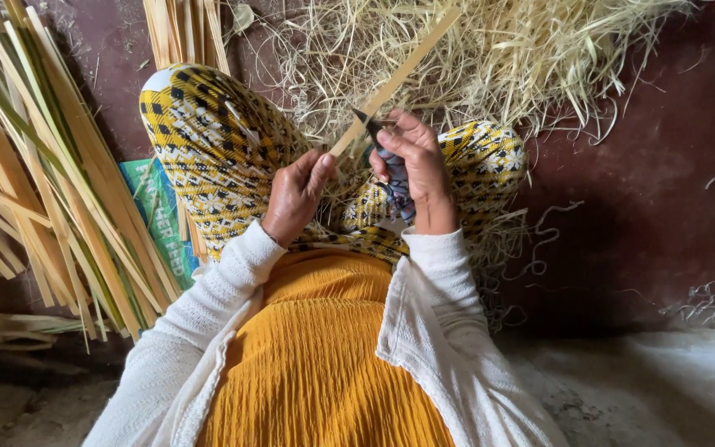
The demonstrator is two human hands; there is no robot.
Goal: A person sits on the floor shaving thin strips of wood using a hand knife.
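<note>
Orange cloth gathered over my belly lies closest below me, framed by the white sleeves [208, 331] of my open cardigan. Beyond it my knees, in yellow and black patterned fabric [225, 157], spread to either side as I sit on the dark red floor [655, 207]. Between them my left hand [295, 197] pinches the near end of a long pale bamboo strip [395, 79], thumb pressed on top, fingers curled under it. That strip slants up and away to the right, its far end over a heap of fine straw-coloured shavings [490, 58] on the floor ahead of me. My right hand [415, 170] is closed around the handle of a knife [367, 124], whose dark blade meets the strip just beyond my left thumb; the handle is mostly hidden inside my grip, with a bit of patterned cloth under my palm. Off to my left a bundle of split bamboo slats [51, 182], pale and green-edged, fans across the floor, partly covering a green printed sack [159, 223]. More curled shavings [697, 302] lie scattered to my right.
</note>
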